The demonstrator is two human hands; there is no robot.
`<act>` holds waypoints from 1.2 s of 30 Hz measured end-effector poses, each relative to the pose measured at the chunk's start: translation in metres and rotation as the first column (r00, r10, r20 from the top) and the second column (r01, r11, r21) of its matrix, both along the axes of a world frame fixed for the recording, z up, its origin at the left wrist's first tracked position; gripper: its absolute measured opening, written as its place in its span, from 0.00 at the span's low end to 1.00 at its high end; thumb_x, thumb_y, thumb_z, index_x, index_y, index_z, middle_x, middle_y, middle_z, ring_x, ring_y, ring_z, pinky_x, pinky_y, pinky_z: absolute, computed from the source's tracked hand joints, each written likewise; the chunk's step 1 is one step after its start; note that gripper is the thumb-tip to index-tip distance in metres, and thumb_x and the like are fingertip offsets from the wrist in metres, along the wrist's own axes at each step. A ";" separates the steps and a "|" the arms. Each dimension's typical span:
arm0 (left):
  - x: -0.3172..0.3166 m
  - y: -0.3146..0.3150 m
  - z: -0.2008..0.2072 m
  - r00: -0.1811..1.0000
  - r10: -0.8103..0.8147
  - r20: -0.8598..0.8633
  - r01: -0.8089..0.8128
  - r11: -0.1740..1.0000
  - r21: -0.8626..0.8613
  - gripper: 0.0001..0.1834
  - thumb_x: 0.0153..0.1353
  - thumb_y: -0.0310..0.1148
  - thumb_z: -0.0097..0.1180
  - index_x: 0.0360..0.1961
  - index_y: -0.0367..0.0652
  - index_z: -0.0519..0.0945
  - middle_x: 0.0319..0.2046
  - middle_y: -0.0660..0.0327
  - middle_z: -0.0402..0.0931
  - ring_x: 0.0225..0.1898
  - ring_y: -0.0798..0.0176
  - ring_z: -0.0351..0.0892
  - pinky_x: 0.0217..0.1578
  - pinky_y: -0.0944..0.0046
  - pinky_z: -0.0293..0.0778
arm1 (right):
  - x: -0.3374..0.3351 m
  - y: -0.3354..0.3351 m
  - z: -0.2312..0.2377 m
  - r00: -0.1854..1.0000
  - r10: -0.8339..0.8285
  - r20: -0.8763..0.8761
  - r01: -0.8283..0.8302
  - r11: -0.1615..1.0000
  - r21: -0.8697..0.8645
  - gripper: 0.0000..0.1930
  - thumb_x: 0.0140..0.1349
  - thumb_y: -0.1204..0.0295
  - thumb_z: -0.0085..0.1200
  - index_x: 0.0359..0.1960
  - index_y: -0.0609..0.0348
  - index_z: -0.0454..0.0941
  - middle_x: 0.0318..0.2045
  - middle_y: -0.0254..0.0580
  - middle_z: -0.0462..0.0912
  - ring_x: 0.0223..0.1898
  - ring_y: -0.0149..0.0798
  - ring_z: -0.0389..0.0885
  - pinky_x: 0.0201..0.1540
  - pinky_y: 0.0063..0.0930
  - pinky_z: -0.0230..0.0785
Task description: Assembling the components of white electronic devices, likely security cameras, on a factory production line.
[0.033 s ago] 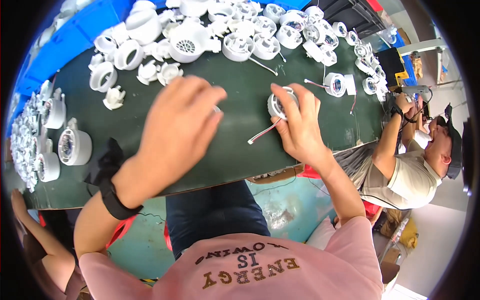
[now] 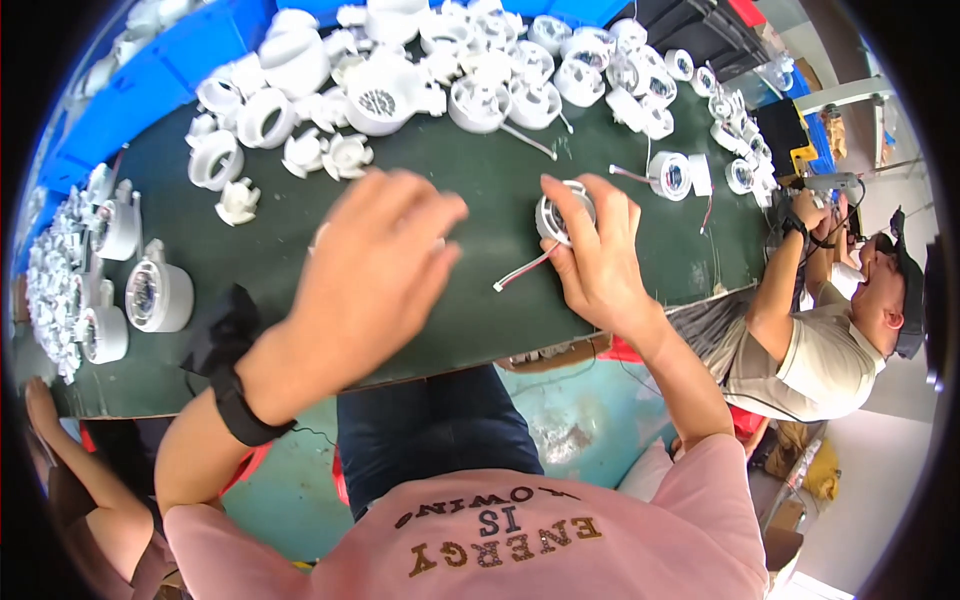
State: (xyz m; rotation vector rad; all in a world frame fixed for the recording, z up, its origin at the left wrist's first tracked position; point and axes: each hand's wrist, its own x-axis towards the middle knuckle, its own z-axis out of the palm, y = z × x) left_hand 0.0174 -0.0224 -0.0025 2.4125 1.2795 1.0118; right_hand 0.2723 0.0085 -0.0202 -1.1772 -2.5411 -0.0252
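Between the thumb and fingers of my right hand (image 2: 600,245) is a round white fan housing (image 2: 552,218), held a little above or on the green table. Its thin wire lead (image 2: 522,271) trails toward the lower left and ends in a small white plug. My left hand (image 2: 385,260), slightly blurred, is apart from it on the left, palm down with fingers curled. Bits of a white plastic part (image 2: 319,238) peek out beside that hand; most of the part is hidden beneath it. Right of my right hand lies another round housing with wires (image 2: 670,176).
White housings and a vented blower shell (image 2: 385,95) crowd the far side of the green table (image 2: 480,330). Small white impellers (image 2: 238,202) lie nearer. Round units (image 2: 160,297) stand at left. Blue bins (image 2: 150,85) line the back. A co-worker (image 2: 800,350) works at right.
My left hand has moved slightly right, nearer to my right hand. My right hand keeps its hold on the fan housing. The view has shifted a little.
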 end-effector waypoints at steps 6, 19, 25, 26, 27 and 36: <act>0.017 -0.040 0.013 0.954 -0.114 0.278 0.170 0.968 -0.187 0.34 0.53 0.27 0.61 0.59 0.30 0.61 0.43 0.46 0.69 0.42 0.44 0.71 0.42 0.55 0.70 | -0.002 -0.002 0.012 0.983 -0.091 -0.158 0.066 0.986 -0.156 0.22 0.67 0.62 0.46 0.57 0.63 0.65 0.43 0.50 0.73 0.46 0.44 0.72 0.52 0.35 0.59; -0.058 -0.123 0.000 0.252 0.449 0.857 0.102 0.869 -0.485 0.15 0.63 0.28 0.52 0.48 0.36 0.66 0.59 0.44 0.64 0.51 0.56 0.76 0.48 0.62 0.76 | -0.174 -0.003 0.045 0.795 0.203 -0.572 -0.495 0.763 -0.416 0.12 0.63 0.69 0.51 0.46 0.60 0.73 0.24 0.37 0.75 0.22 0.34 0.73 0.29 0.26 0.66; -0.068 -0.126 0.004 0.112 0.487 0.866 0.286 0.819 -0.498 0.19 0.61 0.36 0.53 0.48 0.38 0.65 0.47 0.46 0.74 0.44 0.51 0.81 0.41 0.60 0.79 | -0.227 0.074 0.017 0.976 0.195 0.097 -0.201 0.978 0.058 0.09 0.59 0.68 0.54 0.40 0.54 0.79 0.19 0.47 0.80 0.23 0.53 0.79 0.26 0.46 0.67; -0.071 -0.126 0.004 0.085 0.505 0.859 0.365 0.786 -0.498 0.25 0.61 0.45 0.53 0.50 0.37 0.66 0.42 0.46 0.77 0.44 0.50 0.81 0.39 0.60 0.80 | -0.228 0.073 0.019 0.968 0.174 0.181 -0.188 0.980 0.061 0.08 0.59 0.69 0.53 0.38 0.54 0.80 0.19 0.47 0.80 0.23 0.53 0.79 0.26 0.45 0.68; -0.073 -0.125 0.004 0.076 0.506 0.859 0.364 0.788 -0.497 0.25 0.61 0.45 0.53 0.50 0.37 0.66 0.42 0.46 0.77 0.44 0.50 0.81 0.39 0.60 0.80 | -0.218 0.066 0.021 0.979 0.189 0.073 -0.194 0.979 0.064 0.08 0.62 0.69 0.49 0.41 0.53 0.78 0.21 0.47 0.81 0.23 0.47 0.80 0.26 0.40 0.69; -0.048 -0.113 -0.004 0.103 0.519 0.849 0.217 0.821 -0.528 0.23 0.70 0.48 0.36 0.51 0.40 0.66 0.35 0.65 0.72 0.32 0.78 0.69 0.25 0.77 0.63 | -0.133 -0.056 0.058 0.653 -0.358 -0.667 -0.743 -0.130 -0.657 0.19 0.72 0.57 0.37 0.43 0.65 0.67 0.26 0.50 0.80 0.22 0.35 0.79 0.26 0.23 0.69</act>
